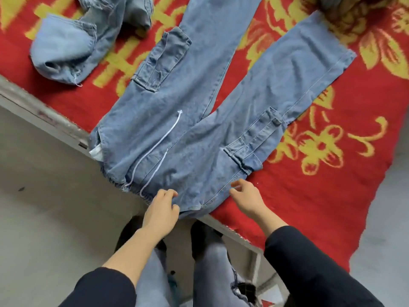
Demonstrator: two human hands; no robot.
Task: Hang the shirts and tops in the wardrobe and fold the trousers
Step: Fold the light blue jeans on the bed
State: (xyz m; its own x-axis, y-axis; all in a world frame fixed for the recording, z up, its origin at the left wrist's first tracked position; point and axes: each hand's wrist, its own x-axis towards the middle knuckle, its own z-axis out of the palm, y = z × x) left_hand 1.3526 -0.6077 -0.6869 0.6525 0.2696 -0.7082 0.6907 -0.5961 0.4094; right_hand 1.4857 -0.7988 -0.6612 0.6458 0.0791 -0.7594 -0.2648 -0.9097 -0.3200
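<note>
Light blue denim cargo trousers lie spread flat on the bed, waistband toward me at the bed's edge, both legs running away and apart. A white drawstring trails across the front. My left hand grips the waistband near its middle, fingers curled on the cloth. My right hand hovers at the waistband's right corner, fingers loosely curled, and I cannot tell whether it pinches the fabric.
A red blanket with yellow flower patterns covers the bed. A second, crumpled denim garment lies at the far left. The grey bed frame edge runs diagonally, with pale floor to my left. More clothing shows at the top right.
</note>
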